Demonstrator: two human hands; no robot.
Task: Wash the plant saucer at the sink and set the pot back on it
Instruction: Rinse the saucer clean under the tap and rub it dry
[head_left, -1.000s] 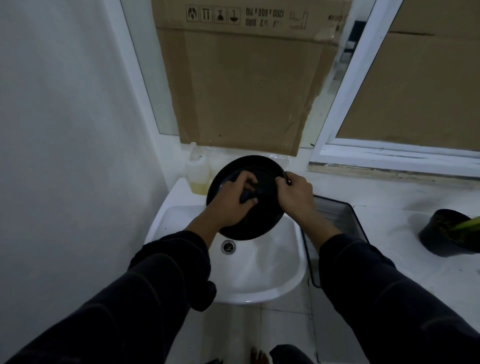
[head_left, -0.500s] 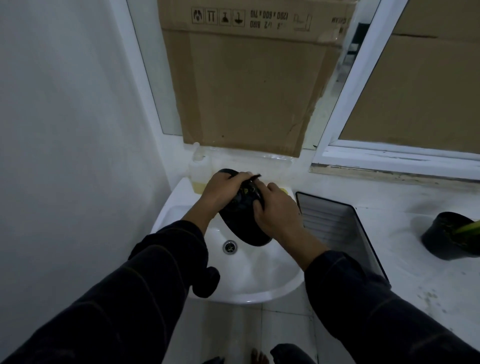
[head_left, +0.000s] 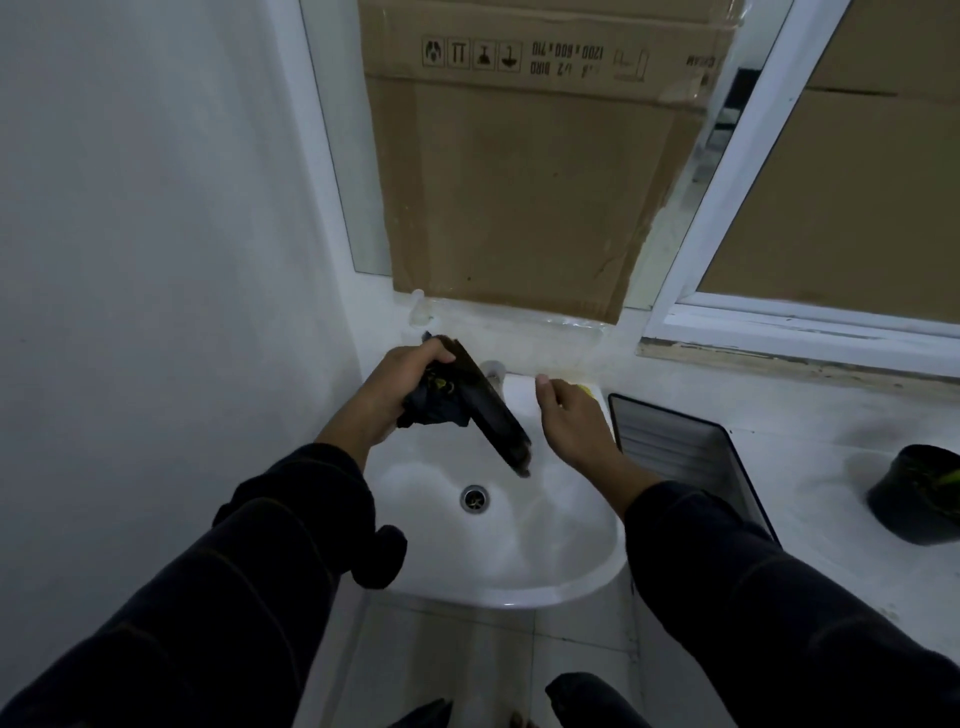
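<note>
The black plant saucer is held edge-on and tilted over the white sink. My left hand grips its upper rim together with a dark cloth that hangs below the hand. My right hand is off the saucer, just to its right, with fingers apart and nothing in it. The black pot with a green plant stands on the counter at the far right.
A faucet sits behind the saucer, and a plastic bottle is partly hidden by my left hand. A dark tray lies right of the sink. Cardboard covers the window behind. A wall closes in on the left.
The saucer turned from facing me to edge-on. My right hand let go of it and moved to the right; my left hand now holds saucer and cloth alone.
</note>
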